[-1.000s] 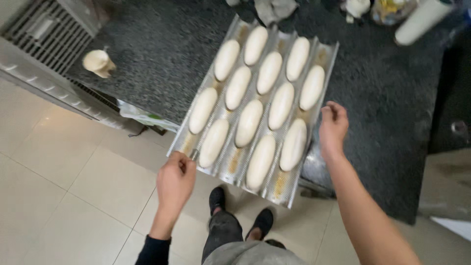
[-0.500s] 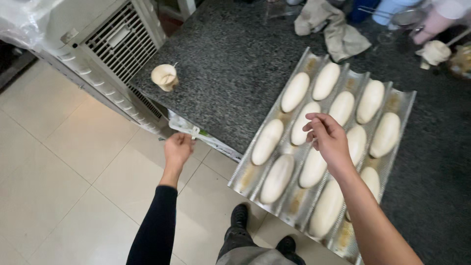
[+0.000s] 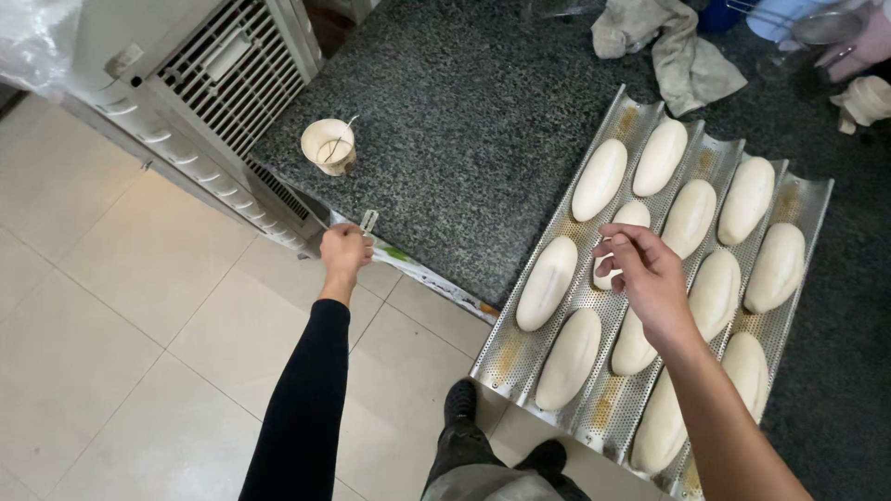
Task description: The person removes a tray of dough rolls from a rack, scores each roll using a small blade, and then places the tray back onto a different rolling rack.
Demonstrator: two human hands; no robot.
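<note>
Dough loaves: we count eleven on one perforated tray.
Our left hand grip pinches a small blade; right hand grip loose, holding nothing, above them.

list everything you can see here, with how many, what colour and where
dough loaves: eleven visible, white, in the tray's channels
tray: one, silver perforated, on the counter's right, overhanging its edge
counter: one, dark speckled
cup: one, cream, counter's left corner
blade: one, small, metal, in the left hand
cloth: one, grey, top of counter
vented unit: one, white, upper left
floor: beige tiles
shoes: two, black
left hand: black sleeve, holding blade
right hand: bare, over the loaves
</note>
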